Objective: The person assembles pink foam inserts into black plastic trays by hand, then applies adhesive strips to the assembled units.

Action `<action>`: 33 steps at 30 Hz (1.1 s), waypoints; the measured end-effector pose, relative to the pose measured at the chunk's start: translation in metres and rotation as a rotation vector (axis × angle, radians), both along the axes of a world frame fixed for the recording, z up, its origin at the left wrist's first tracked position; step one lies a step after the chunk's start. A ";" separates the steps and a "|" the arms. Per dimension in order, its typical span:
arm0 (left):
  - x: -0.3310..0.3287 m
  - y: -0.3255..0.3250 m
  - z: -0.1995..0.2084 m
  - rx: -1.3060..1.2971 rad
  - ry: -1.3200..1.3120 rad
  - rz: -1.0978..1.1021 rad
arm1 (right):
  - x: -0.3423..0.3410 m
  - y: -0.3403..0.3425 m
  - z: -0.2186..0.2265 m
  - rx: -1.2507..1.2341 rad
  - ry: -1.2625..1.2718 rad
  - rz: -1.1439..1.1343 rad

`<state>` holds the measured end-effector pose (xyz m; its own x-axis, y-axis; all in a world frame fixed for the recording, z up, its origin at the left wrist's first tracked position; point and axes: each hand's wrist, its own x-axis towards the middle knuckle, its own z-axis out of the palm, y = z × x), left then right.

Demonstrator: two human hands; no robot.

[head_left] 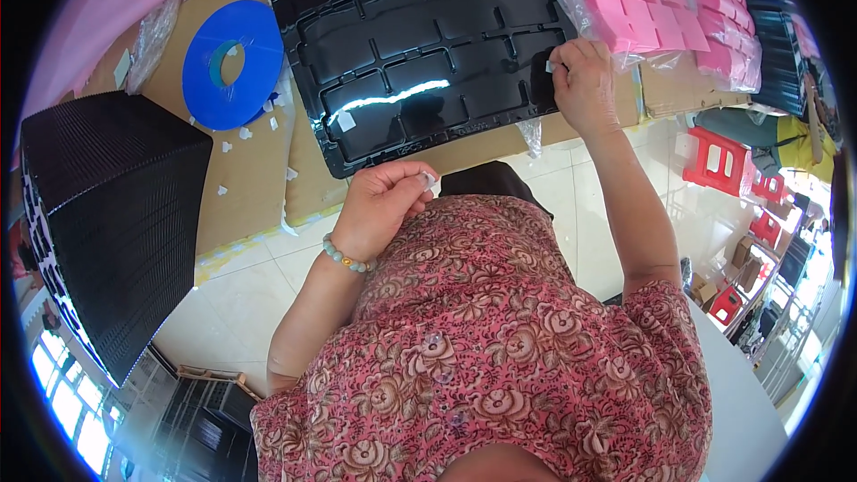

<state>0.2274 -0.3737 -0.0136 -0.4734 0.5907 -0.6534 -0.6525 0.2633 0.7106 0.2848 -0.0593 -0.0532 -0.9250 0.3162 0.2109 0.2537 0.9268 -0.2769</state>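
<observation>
A glossy black plastic tray (420, 45) with shallow compartments lies in front of me. My left hand (379, 205), with a beaded bracelet at its wrist, is closed in a pinch on a small white piece (430, 181) just off the tray's near edge. At the tray's right edge, my right hand (585, 85) pinches another small whitish piece (551, 66) between thumb and fingers. A white piece of card or paper (345, 120) rests in the tray's near left compartment. Exactly what the pinched pieces are is too small to tell.
A large blue disc-shaped roll (201, 62) lies on the cardboard-covered table (228, 223), with several white scraps around it. At the left stands a tall stack of black trays (125, 214). Pink blocks in clear plastic (643, 0) sit at far right, and red stools (714, 161) stand beyond.
</observation>
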 end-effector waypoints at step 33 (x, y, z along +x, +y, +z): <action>0.003 -0.131 -0.033 0.314 -0.317 0.721 | -0.090 -0.199 0.005 -0.210 0.054 0.543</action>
